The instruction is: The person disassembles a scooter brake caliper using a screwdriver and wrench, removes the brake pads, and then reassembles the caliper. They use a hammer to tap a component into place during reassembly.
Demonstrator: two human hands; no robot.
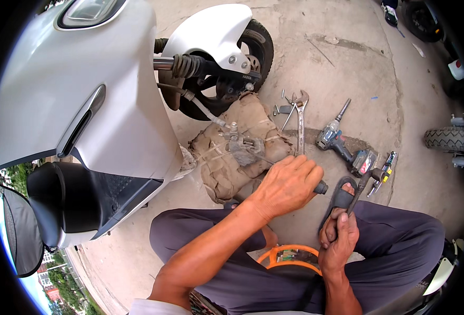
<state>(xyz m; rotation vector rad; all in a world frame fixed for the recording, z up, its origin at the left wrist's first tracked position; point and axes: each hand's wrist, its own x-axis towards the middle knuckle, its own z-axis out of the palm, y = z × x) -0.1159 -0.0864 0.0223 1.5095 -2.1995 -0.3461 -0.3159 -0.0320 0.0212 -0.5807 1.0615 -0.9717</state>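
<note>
Fingers of left hand wrapped tight round a dark tool handle, tip reaching the brake caliper just ahead on a cardboard pad (keeps parts off concrete, prob.). Right hand closed on a hammer, head up, w/ drill & wrenches just beyond fingertips.

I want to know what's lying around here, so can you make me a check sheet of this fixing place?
Surface: bare concrete ground, stained and cracked.
Job's things: grey brake part on crumpled cardboard beside the scooter's front wheel.
Clutter: wrench, loose bolts, cordless drill.
Grips: left hand closed on a dark-handled tool; right hand holds a thin dark tool.
Cables: brake hose runs to the part.
Surroundings: white scooter, another tyre at right.
</note>
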